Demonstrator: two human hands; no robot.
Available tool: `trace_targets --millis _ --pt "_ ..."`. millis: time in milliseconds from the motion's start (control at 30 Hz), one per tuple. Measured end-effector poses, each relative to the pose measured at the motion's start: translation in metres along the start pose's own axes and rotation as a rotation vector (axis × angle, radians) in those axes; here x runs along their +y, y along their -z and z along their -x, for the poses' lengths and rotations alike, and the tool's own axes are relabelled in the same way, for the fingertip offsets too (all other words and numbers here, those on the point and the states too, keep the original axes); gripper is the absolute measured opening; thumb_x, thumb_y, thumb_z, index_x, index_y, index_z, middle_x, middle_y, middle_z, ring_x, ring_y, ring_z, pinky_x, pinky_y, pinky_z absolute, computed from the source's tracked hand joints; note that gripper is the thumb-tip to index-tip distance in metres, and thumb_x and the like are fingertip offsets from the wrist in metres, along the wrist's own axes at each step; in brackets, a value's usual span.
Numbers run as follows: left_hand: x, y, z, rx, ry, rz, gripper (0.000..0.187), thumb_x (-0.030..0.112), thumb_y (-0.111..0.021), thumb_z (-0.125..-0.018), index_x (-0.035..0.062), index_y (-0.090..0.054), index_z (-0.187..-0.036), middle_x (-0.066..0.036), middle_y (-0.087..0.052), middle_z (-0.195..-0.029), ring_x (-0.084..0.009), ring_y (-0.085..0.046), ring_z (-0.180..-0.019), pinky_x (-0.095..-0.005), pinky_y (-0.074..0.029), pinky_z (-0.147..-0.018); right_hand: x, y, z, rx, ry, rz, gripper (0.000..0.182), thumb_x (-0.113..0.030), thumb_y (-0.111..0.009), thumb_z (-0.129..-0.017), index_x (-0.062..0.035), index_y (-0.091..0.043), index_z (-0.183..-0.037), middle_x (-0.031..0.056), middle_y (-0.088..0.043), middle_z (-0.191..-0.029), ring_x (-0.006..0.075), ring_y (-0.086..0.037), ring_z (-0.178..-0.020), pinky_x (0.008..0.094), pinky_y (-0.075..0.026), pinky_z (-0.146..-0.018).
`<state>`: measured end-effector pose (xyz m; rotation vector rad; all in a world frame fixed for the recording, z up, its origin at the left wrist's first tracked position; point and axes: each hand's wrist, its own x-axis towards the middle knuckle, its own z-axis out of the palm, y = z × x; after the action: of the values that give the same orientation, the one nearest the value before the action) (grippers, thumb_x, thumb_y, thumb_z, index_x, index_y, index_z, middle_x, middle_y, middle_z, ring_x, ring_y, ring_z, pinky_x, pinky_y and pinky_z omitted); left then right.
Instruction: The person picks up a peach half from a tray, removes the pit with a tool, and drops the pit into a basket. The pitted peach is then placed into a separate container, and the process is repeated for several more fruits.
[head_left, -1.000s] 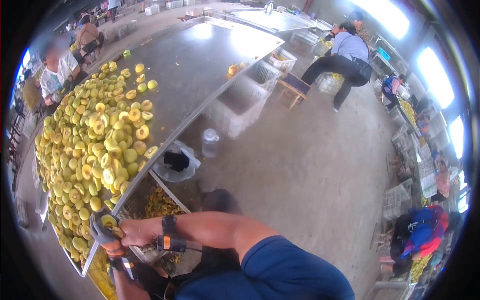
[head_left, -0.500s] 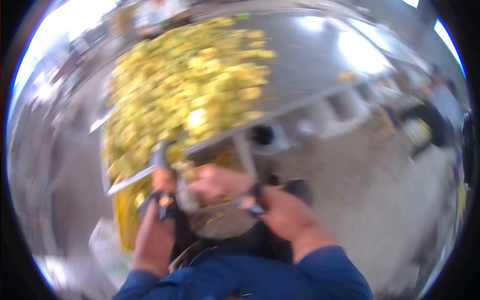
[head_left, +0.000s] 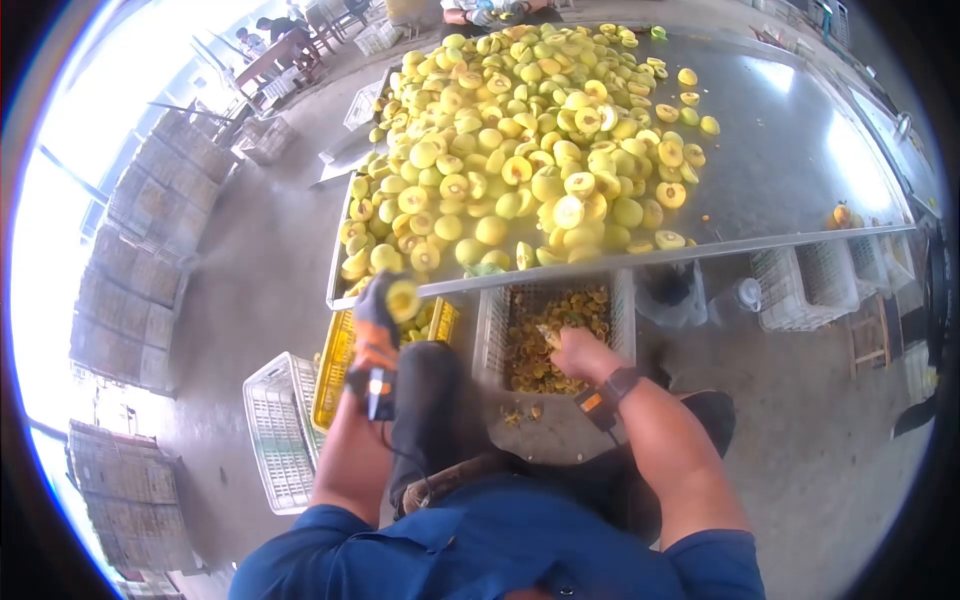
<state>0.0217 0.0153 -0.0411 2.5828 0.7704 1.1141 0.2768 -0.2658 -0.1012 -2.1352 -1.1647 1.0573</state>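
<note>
My left hand [head_left: 376,310], in a grey and orange glove, is closed on a halved yellow peach [head_left: 403,300], cut face showing. It is at the near edge of the metal table, over the yellow crate [head_left: 333,375] of peach halves. My bare right hand [head_left: 580,352] is a fist over a white crate [head_left: 490,345] of brown peach pits and scraps [head_left: 560,375]. A small pale thing [head_left: 548,337] pokes out of its fingers; I cannot tell what it is. A big heap of halved peaches [head_left: 500,150] covers the table's left and middle.
The metal table [head_left: 790,150] spans the front. White crates [head_left: 800,285] stand under its right side, another white crate [head_left: 275,430] by my left knee. Stacked crates [head_left: 140,260] line the left. Across the table a person's gloved hands [head_left: 490,15] work at the far edge.
The view has swung left and sharpened. My hands, close together before, are now apart: the left at the table edge with a peach half, the right over the pit crate.
</note>
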Motion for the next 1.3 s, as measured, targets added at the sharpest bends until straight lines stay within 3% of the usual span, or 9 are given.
trace_targets --millis 67,100,200,400,633,933,967,1067,1300 --pt "-0.024 0.027 0.001 0.141 0.782 0.798 0.025 0.017 -0.063 -0.104 0.0016 -0.076 -0.117 -0.01 -0.079 -0.105 -0.0178 -0.073 -0.095 -0.0302 -0.058 -0.084 -0.01 0.0 0.001 0.065 0.082 -0.044 0.04 -0.025 -0.067 -0.091 0.0066 -0.065 -0.114 0.0321 -0.071 -0.113 0.0481 -0.069 -0.107 0.0492 -0.055 -0.094" --pt "-0.046 0.045 0.011 0.017 0.786 0.417 0.022 0.019 -0.068 -0.101 0.0025 -0.078 -0.112 -0.01 -0.08 -0.106 -0.0186 -0.074 -0.095 -0.0316 -0.057 -0.084 -0.01 0.003 0.0 0.042 -0.016 -0.09 0.039 -0.027 -0.069 -0.093 0.0043 -0.063 -0.115 0.0298 -0.072 -0.109 0.0472 -0.069 -0.105 0.0486 -0.055 -0.092" --pt "-0.046 0.054 0.016 0.033 0.592 -0.217 0.023 0.019 -0.075 -0.097 0.0017 -0.079 -0.111 -0.011 -0.08 -0.105 -0.0195 -0.074 -0.094 -0.0335 -0.057 -0.086 -0.013 0.007 -0.005 0.025 0.01 -0.033 0.041 -0.026 -0.067 -0.092 0.0059 -0.062 -0.118 0.0327 -0.071 -0.111 0.0499 -0.068 -0.108 0.0516 -0.054 -0.096" --pt "0.071 -0.023 -0.04 -0.367 0.4 0.745 0.036 0.009 -0.072 -0.098 0.0007 -0.07 -0.132 -0.012 -0.076 -0.118 -0.017 -0.071 -0.104 -0.031 -0.056 -0.091 -0.057 0.033 0.019 0.116 0.177 -0.047 0.029 -0.021 -0.066 -0.093 0.0037 -0.059 -0.108 0.032 -0.071 -0.097 0.0524 -0.067 -0.101 0.0577 -0.052 -0.09" --pt "0.141 -0.078 -0.037 -0.957 0.124 0.37 0.027 0.012 -0.075 -0.097 0.0053 -0.076 -0.123 -0.013 -0.079 -0.108 -0.0213 -0.074 -0.096 -0.034 -0.058 -0.088 -0.045 0.035 0.024 0.157 0.227 0.061 0.026 -0.017 -0.068 -0.093 0.0035 -0.057 -0.105 0.0309 -0.069 -0.097 0.0512 -0.066 -0.097 0.0567 -0.051 -0.084" --pt "0.149 -0.082 -0.056 -0.383 0.176 0.106 0.031 0.012 -0.073 -0.091 0.0079 -0.074 -0.122 -0.019 -0.073 -0.11 -0.0384 -0.072 -0.093 -0.0433 -0.057 -0.089 -0.032 0.034 0.021 0.237 0.271 0.111 0.022 -0.012 -0.065 -0.09 0.0032 -0.061 -0.105 0.0286 -0.072 -0.087 0.0481 -0.071 -0.088 0.0566 -0.056 -0.08" --pt "0.139 -0.089 -0.065 -0.321 -0.022 0.066 0.039 0.007 -0.071 -0.088 0.011 -0.072 -0.127 -0.018 -0.07 -0.122 -0.0381 -0.07 -0.105 -0.0438 -0.056 -0.096 -0.034 0.035 0.023 0.237 0.263 0.102 0.023 -0.013 -0.065 -0.09 0.0029 -0.061 -0.105 0.0286 -0.072 -0.087 0.0483 -0.071 -0.088 0.0569 -0.056 -0.08" --pt "0.124 -0.113 -0.096 -0.546 -0.257 0.106 0.046 0.003 -0.069 -0.084 0.013 -0.072 -0.13 -0.016 -0.07 -0.127 -0.0378 -0.066 -0.117 -0.0454 -0.053 -0.103 -0.04 0.042 0.027 0.242 0.243 0.084 0.024 -0.015 -0.065 -0.091 0.002 -0.06 -0.107 0.0285 -0.072 -0.088 0.0491 -0.07 -0.09 0.0579 -0.055 -0.081" --pt "0.102 -0.136 -0.13 -0.906 -0.146 0.024 0.044 0.017 -0.075 -0.084 0.0114 -0.074 -0.128 -0.016 -0.074 -0.121 -0.036 -0.069 -0.114 -0.041 -0.054 -0.103 -0.045 0.05 0.024 0.269 0.21 -0.053 0.027 -0.021 -0.066 -0.093 0.0026 -0.06 -0.106 0.031 -0.071 -0.092 0.0524 -0.068 -0.094 0.0581 -0.053 -0.083"
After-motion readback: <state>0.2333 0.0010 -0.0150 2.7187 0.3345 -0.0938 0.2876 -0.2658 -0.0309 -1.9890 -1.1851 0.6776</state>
